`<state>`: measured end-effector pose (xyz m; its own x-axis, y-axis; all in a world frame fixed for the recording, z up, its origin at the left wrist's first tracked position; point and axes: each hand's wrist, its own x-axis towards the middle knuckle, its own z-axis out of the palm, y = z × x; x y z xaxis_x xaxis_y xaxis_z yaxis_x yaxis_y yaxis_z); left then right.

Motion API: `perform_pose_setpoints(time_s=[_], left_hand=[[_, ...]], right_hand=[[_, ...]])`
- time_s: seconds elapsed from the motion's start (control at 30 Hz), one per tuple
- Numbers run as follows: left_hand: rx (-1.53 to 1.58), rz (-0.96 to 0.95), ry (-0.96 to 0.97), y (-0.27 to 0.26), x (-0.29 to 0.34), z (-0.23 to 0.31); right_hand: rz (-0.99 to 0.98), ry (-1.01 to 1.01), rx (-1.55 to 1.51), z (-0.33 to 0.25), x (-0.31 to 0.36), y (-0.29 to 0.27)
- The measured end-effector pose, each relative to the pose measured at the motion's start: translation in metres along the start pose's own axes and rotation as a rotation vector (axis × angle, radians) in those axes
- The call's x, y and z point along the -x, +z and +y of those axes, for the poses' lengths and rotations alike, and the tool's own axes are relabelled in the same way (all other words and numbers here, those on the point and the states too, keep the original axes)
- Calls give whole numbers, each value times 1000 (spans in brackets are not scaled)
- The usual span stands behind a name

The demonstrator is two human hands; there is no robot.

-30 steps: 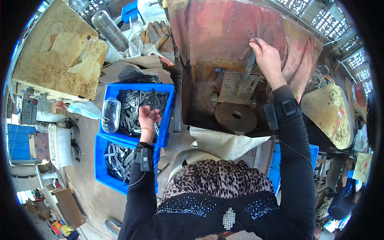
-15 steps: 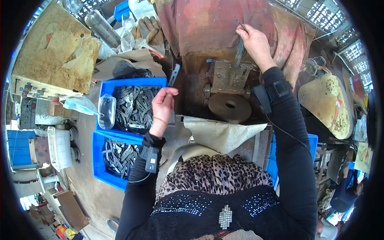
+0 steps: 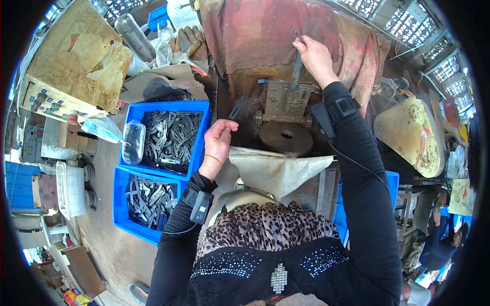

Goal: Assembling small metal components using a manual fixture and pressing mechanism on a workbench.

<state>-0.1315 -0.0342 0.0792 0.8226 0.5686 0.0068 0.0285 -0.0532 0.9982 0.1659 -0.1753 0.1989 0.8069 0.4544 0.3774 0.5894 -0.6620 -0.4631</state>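
My left hand (image 3: 218,145) is closed, its fingertips pinching one end of a flat, narrow metal piece (image 3: 238,106) that points up and away. It is between the upper blue bin and a round brown disc (image 3: 273,138) with a centre hole. Behind the disc stands a grimy metal block (image 3: 279,99) with a flat bar (image 3: 296,72) rising from it. My right hand (image 3: 317,60) is at the top of that bar, fingers closed around a thin dark rod (image 3: 297,34) whose tip sticks out. Whether the rod joins the bar is hidden by the fingers.
The upper blue bin (image 3: 202,145) and lower blue bin (image 3: 117,196) hold many similar metal pieces. A clear plastic container (image 3: 134,143) hangs by the upper bin. Reddish cloth (image 3: 265,35) drapes behind the block. Gloves (image 3: 190,43) and a steel flask (image 3: 135,38) lie far left.
My left hand has moved right and slightly nearer, bringing the metal piece toward the disc and tilting it. My right hand stays at the bar's top with the rod.
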Motion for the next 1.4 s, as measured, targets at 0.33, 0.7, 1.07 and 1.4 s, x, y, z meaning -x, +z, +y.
perform_pose_setpoints(time_s=[0.33,0.7,1.07,1.4], left_hand=[[2,10,-31,6,1,1],[-294,55,490,36,-36,3],[-335,80,296,43,-46,-22],[-344,64,233,42,-48,-29]], right_hand=[[-2,-28,-38,3,1,-3],[-4,-32,-65,2,0,-5],[1,-28,-93,2,3,-6],[-22,-32,-99,7,0,-2]])
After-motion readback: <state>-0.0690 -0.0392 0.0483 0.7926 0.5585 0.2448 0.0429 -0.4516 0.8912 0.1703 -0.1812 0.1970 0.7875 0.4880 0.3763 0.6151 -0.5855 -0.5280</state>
